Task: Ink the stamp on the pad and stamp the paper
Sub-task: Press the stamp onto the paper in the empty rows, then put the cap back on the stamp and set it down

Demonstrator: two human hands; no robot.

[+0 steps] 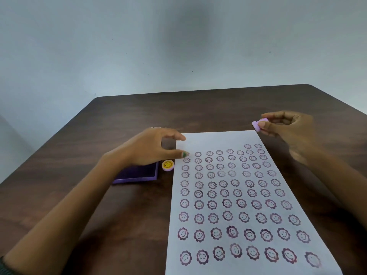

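Dark wood-grain table (123,120), pale wall behind. White paper sheet (218,141) lies flat, long axis running from 6 o'clock up toward 12, covered w/ rows of purple smiley-flower stamp marks (230,203) — only the top strip at 12 o'clock is bare, save two marks at its right end.

R hand (288,128) at approx 2 o'clock, raised just past the sheet's top right corner. Thumb and fingers pinch a small lilac stamp (258,124), tilted; it hangs off the paper, not touching it.

L hand (151,147) at approx 9 o'clock of the sheet, fingers spread and loose, nothing in its grasp. Thumb tip (183,154) rests at the paper's left edge by the first mark of the top full row; index finger reaches over the top left corner. Nail looks green-tinted.

Purple ink pad (143,173), lid off, sits under the L palm, just left of the sheet — partly hidden by hand. Small round piece w/ yellow smiley top and lilac rim (168,165) lies between pad and paper edge; cap or second stamp, can't tell.

Dark sleeve cuff (4,268) at lower left corner.
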